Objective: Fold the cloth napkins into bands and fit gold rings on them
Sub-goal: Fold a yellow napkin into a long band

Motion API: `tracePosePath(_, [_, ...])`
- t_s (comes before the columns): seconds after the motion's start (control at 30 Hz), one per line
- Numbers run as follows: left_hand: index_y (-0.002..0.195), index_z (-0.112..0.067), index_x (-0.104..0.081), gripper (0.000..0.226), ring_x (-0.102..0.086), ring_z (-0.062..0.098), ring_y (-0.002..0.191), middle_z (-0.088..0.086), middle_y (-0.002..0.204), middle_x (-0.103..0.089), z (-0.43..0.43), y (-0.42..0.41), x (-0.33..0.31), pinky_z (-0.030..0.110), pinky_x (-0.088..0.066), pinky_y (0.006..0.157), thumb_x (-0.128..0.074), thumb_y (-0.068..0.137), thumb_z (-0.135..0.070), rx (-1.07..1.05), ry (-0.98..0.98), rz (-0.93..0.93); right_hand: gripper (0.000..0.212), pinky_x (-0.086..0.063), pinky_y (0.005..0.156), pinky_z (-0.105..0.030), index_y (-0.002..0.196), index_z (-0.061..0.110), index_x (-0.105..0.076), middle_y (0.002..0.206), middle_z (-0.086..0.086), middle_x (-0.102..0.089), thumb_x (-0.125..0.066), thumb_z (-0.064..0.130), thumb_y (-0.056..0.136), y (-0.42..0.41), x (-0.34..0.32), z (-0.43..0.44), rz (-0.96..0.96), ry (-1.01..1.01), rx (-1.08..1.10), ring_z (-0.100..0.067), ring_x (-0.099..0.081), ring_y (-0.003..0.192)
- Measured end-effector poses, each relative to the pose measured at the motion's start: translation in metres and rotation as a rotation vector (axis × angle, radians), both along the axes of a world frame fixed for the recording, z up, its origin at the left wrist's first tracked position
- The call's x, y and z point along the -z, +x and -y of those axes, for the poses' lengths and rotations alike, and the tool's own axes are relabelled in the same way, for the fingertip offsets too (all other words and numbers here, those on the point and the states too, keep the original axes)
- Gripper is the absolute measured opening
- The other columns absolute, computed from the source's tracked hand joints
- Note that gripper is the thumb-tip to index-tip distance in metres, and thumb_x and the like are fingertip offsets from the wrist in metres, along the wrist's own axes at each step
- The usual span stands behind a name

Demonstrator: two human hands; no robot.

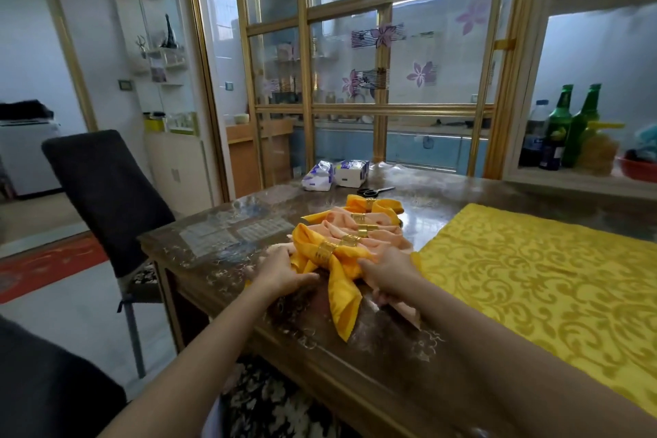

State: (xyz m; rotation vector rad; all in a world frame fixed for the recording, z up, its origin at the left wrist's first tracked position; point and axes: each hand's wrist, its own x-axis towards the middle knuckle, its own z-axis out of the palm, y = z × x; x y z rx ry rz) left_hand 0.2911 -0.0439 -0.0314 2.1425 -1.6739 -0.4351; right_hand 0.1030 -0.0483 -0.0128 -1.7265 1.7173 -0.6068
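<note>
Napkins: a row of ringed yellow and peach ones runs away from me on the dark glossy table. The nearest napkin, yellow, sits at the near end with a gold ring round its middle, one tail hanging toward the table edge. My left hand grips its left wing, fingers over the top and thumb tucked in under. My right hand has fingers curled into the right wing; thumb hidden, peach cloth bunched under the wrist. Both forearms cover the near part of the pile, so I can't see what lies below them. Four more rings show further up the row. Beyond: black-handled scissors, then two soft tissue packs, blue print on white, too blurred to read. Yellow patterned cloth covers the table just right of the pile. Dark chair at the table's left corner. Two green bottles on the shelf at right, labels unreadable. Gold-framed glass partition behind, purple flower stickers on it.
</note>
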Motion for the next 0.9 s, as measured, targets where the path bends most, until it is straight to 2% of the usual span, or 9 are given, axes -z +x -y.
tracePosePath(0.03, [0.136,-0.025,-0.039,0.087,-0.035,0.032,0.132,0.005,0.143,-0.041,0.000,0.001,0.002,0.052,-0.026,0.109,-0.063,0.065,-0.068,-0.005,0.020,0.035,0.031,-0.039,0.033,-0.020,0.090,0.004,-0.054,0.066,-0.007,-0.057,-0.050,0.035,0.095,-0.009,-0.005,-0.004,0.002,-0.008,-0.032,-0.011,-0.051,0.039])
tracePosePath(0.07, [0.137,-0.022,-0.037,0.082,-0.034,0.032,0.132,0.008,0.143,-0.040,-0.004,0.000,0.006,0.052,-0.025,0.109,-0.062,0.070,-0.063,-0.029,0.031,0.075,0.031,-0.036,0.031,-0.018,0.089,0.005,-0.054,0.060,-0.007,-0.057,-0.048,0.034,0.096,-0.018,-0.008,-0.012,0.027,0.011,-0.057,-0.010,-0.049,0.034])
tracePosePath(0.17, [0.137,-0.015,-0.036,0.057,-0.024,0.032,0.137,0.010,0.145,-0.035,-0.021,-0.024,-0.005,0.051,-0.019,0.113,-0.053,0.090,-0.040,-0.082,-0.051,0.230,0.027,-0.031,0.032,-0.016,0.088,0.005,-0.055,0.058,-0.006,-0.060,-0.048,0.029,0.097,-0.055,-0.017,-0.031,0.040,0.042,-0.107,-0.010,-0.046,0.030])
tracePosePath(0.3, [0.143,-0.015,-0.029,0.053,-0.013,0.027,0.143,0.007,0.151,-0.027,-0.051,-0.096,-0.027,0.047,-0.011,0.115,-0.043,0.097,-0.037,0.139,-0.177,0.343,0.015,-0.033,0.034,-0.018,0.093,0.007,-0.058,0.062,-0.005,-0.060,-0.050,0.021,0.096,-0.120,-0.024,-0.050,0.027,0.011,-0.119,-0.011,-0.047,0.038])
tracePosePath(0.4, [0.144,-0.016,-0.029,0.056,-0.017,0.024,0.141,0.006,0.150,-0.029,-0.063,-0.153,-0.028,0.040,-0.015,0.113,-0.043,0.096,-0.041,0.372,-0.253,0.301,0.012,-0.036,0.036,-0.020,0.092,0.009,-0.058,0.063,-0.005,-0.061,-0.051,0.018,0.096,-0.165,-0.025,-0.059,0.019,0.015,-0.093,-0.012,-0.049,0.041])
tracePosePath(0.47, [0.146,-0.014,-0.024,0.062,-0.014,0.023,0.143,0.007,0.152,-0.027,-0.071,-0.203,-0.026,0.037,-0.015,0.113,-0.043,0.095,-0.045,0.554,-0.225,0.249,0.011,-0.038,0.037,-0.021,0.093,0.008,-0.059,0.063,-0.005,-0.062,-0.052,0.017,0.095,-0.204,-0.026,-0.070,-0.002,-0.001,-0.037,-0.012,-0.051,0.042])
tracePosePath(0.67, [0.151,-0.024,-0.011,0.082,0.006,0.017,0.146,0.002,0.159,-0.004,-0.113,-0.336,0.000,0.042,0.004,0.118,-0.050,0.087,-0.057,1.125,-0.065,0.181,0.012,-0.043,0.041,-0.020,0.095,0.007,-0.061,0.069,-0.007,-0.064,-0.051,0.014,0.096,-0.317,-0.031,-0.120,-0.052,-0.027,0.110,-0.013,-0.055,0.048])
tracePosePath(0.77, [0.150,-0.027,-0.011,0.077,0.009,0.016,0.145,0.000,0.159,0.000,-0.130,-0.382,0.013,0.042,0.009,0.116,-0.047,0.089,-0.057,1.244,-0.024,0.194,0.011,-0.043,0.041,-0.020,0.092,0.009,-0.060,0.066,-0.005,-0.064,-0.051,0.013,0.096,-0.361,-0.029,-0.144,-0.063,-0.025,0.177,-0.011,-0.055,0.046])
tracePosePath(0.9, [0.146,-0.031,-0.028,0.057,0.001,0.015,0.146,0.000,0.158,-0.007,-0.129,-0.408,0.026,0.041,0.004,0.117,-0.040,0.094,-0.051,1.244,-0.013,0.152,0.012,-0.042,0.040,-0.017,0.088,0.012,-0.059,0.065,-0.005,-0.063,-0.050,0.013,0.096,-0.398,-0.025,-0.173,-0.023,-0.038,0.241,-0.010,-0.055,0.047])
